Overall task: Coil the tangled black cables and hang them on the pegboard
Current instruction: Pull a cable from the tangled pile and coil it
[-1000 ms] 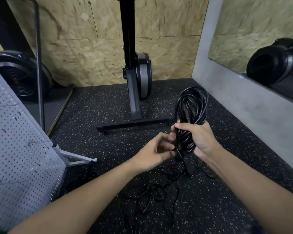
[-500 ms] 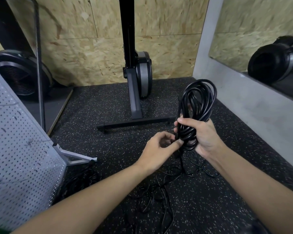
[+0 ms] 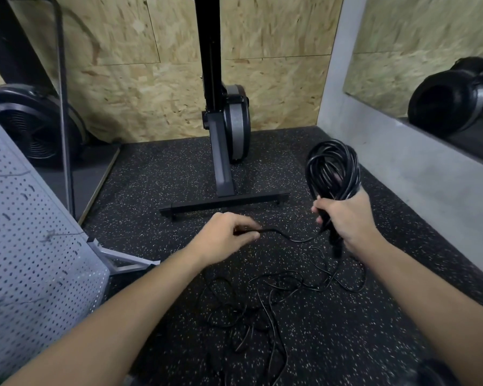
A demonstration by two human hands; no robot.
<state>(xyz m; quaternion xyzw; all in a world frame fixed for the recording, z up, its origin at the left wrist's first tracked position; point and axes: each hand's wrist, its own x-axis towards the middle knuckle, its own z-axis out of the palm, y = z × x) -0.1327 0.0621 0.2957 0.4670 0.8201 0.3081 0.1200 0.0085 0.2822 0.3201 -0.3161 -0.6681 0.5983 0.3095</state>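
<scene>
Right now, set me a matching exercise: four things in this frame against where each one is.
Things:
1 coiled black cable bundle
2 loose black cable strand
3 tangled thin black cables
4 grey perforated pegboard

Places:
A on the speckled black floor
B at the view's left edge
C gripped in the right hand
D pinched by the left hand

Pairs: 1-C, 2-D, 3-A, 4-B.

A black exercise machine (image 3: 221, 151) stood on the speckled rubber floor (image 3: 156, 174) before a chipboard wall (image 3: 151, 87). A mirror (image 3: 430, 51) hung at right.
</scene>
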